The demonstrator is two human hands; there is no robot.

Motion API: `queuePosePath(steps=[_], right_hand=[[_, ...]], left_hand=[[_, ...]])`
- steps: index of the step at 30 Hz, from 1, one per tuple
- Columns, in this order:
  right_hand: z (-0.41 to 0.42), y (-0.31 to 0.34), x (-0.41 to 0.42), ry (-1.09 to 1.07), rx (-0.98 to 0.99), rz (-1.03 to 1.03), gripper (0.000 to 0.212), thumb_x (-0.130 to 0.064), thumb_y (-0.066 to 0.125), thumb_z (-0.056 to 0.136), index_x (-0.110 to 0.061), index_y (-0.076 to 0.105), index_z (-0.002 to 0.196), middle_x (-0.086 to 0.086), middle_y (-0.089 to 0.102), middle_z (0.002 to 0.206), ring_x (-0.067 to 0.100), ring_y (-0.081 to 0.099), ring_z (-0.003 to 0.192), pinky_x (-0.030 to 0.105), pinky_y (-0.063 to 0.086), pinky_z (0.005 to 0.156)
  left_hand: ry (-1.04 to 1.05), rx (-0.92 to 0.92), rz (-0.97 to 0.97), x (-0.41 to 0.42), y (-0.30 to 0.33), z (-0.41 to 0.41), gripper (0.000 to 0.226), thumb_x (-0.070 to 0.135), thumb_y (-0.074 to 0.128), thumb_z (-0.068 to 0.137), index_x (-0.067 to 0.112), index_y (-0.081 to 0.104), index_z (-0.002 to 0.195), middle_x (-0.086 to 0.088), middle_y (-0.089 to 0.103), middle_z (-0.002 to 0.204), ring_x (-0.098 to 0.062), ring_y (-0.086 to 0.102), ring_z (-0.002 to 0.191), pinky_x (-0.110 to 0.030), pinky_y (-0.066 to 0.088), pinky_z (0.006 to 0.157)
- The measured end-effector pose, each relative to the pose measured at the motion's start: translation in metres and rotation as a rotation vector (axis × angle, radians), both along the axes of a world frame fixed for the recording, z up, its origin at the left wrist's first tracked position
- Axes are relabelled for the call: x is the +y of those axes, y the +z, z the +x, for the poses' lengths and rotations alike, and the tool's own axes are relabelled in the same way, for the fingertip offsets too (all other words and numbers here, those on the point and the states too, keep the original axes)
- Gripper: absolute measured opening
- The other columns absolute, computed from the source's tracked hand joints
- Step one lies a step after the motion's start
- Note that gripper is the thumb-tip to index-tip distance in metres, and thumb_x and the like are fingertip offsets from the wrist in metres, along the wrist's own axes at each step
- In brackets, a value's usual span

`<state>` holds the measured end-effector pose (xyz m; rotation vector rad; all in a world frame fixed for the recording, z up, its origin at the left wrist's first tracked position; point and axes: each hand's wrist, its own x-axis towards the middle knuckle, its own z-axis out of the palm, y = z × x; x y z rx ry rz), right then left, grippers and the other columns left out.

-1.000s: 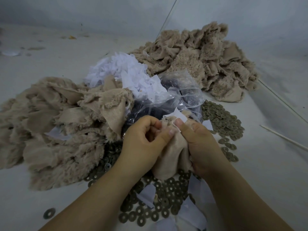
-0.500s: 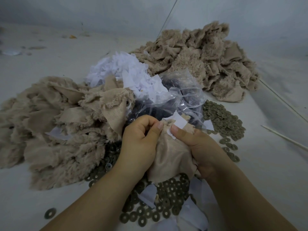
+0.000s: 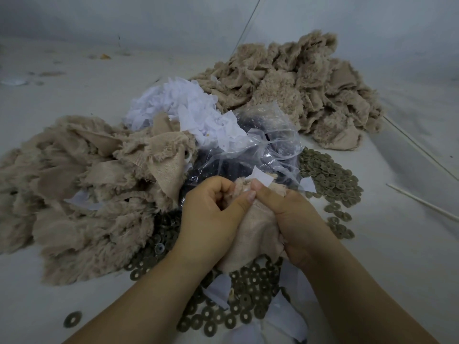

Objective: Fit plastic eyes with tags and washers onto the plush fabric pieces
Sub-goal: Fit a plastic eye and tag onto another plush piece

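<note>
Step in hand, as judged: seating an eye in 1 fabric piece [image 3: 250, 234], held over the washers [image 3: 248, 301]. Left hand [image 3: 211, 219] and right hand [image 3: 293, 219] grip it, fingers curled, pinching 1 tag [image 3: 263, 178]. Next: press on a washer. 2 fabric piles, 1 bag [image 3: 260, 150].
</note>
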<state>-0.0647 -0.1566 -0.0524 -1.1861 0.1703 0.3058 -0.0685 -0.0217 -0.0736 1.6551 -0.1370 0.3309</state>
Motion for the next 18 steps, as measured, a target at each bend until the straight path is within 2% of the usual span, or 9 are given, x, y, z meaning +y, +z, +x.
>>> queuePosePath(steps=[3,5,6,9,12,15,18], right_hand=[[0.0004,0.0013,-0.0004,0.036,0.003,0.048,0.044,-0.031,0.069,0.084,0.004,0.069,0.112,0.022,0.074,0.105,0.033,0.073,0.098,0.034,0.061,0.074],[0.0002,0.0021,-0.0007,0.060,0.014,0.078,0.040,-0.026,0.066,0.090,0.004,0.067,0.117,0.022,0.073,0.109,0.033,0.072,0.102,0.035,0.061,0.078],[0.0002,0.0021,-0.0008,0.065,0.020,0.090,0.037,-0.023,0.065,0.092,0.004,0.066,0.118,0.022,0.072,0.110,0.034,0.071,0.103,0.035,0.061,0.079],[0.0001,0.0010,-0.0012,0.075,0.015,0.131,0.036,-0.023,0.062,0.095,0.005,0.066,0.117,0.024,0.071,0.111,0.035,0.070,0.104,0.034,0.061,0.080],[0.0003,-0.0002,-0.0006,0.084,0.020,0.159,0.040,-0.028,0.064,0.093,0.005,0.067,0.116,0.026,0.070,0.112,0.036,0.070,0.104,0.035,0.061,0.081],[0.0017,-0.0023,-0.0006,0.084,0.017,0.124,0.044,-0.033,0.067,0.088,0.002,0.070,0.113,0.025,0.071,0.111,0.036,0.071,0.103,0.038,0.060,0.083],[0.0019,-0.0030,-0.0014,0.066,0.009,0.085,0.048,-0.036,0.069,0.085,0.003,0.070,0.112,0.024,0.072,0.108,0.036,0.072,0.101,0.039,0.061,0.080]], left_hand=[[0.052,-0.026,-0.007,0.0002,-0.0027,0.0007,0.020,0.022,0.079,0.080,0.013,0.062,0.075,-0.008,0.060,0.065,-0.012,0.051,0.058,-0.035,0.050,0.053],[0.092,-0.100,0.009,0.0002,-0.0010,0.0002,0.020,0.018,0.079,0.081,0.020,0.060,0.079,0.006,0.056,0.068,-0.002,0.049,0.060,-0.020,0.046,0.055],[0.095,-0.154,0.036,0.0005,-0.0001,-0.0001,0.021,0.014,0.079,0.082,0.022,0.059,0.083,0.008,0.056,0.073,-0.003,0.052,0.063,-0.016,0.046,0.058],[0.034,-0.304,0.148,0.0019,0.0004,-0.0006,0.017,0.009,0.074,0.084,0.021,0.066,0.093,0.008,0.061,0.087,-0.009,0.060,0.081,-0.015,0.049,0.072],[0.026,-0.346,0.255,0.0020,-0.0016,0.0008,0.017,0.010,0.079,0.079,0.020,0.069,0.090,-0.002,0.062,0.088,-0.008,0.058,0.086,-0.012,0.044,0.078],[0.080,-0.234,0.249,-0.0005,-0.0027,0.0001,0.032,0.013,0.084,0.074,0.031,0.062,0.088,0.009,0.062,0.091,0.001,0.058,0.087,-0.008,0.043,0.075],[0.089,-0.141,0.180,0.0008,-0.0056,0.0008,0.031,0.017,0.085,0.074,0.034,0.061,0.086,0.013,0.062,0.085,0.002,0.057,0.076,-0.010,0.046,0.067]])
